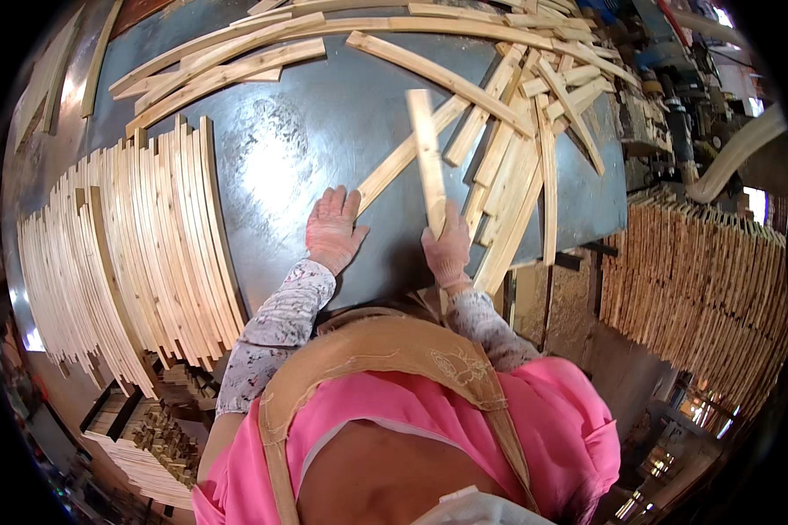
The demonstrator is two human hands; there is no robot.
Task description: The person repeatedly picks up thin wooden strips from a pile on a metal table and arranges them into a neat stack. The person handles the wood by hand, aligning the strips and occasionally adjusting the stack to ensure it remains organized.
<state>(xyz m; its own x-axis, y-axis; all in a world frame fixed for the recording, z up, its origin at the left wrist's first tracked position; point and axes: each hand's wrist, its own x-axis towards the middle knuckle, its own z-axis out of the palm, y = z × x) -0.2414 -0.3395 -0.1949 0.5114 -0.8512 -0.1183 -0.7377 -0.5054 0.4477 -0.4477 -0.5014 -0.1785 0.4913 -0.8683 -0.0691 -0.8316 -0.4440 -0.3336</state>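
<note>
My right hand, in a pale glove, is closed round a light wooden strip near its lower end. The strip stands up from my fist, tilted a little to the left. Gloved too, my left hand rests with fingers spread on the grey metal table. Its fingertips are beside the lower end of another wooden strip, which slants up to the right and passes behind the held one. Whether they touch it I cannot tell. Several loose strips lie heaped just right of my right hand.
On the left, many strips lie side by side in a row, some overhanging the table. Longer strips lie crossed along the far side. At right stands a large stack of wood pieces, with machinery behind it. More stacked wood sits lower left.
</note>
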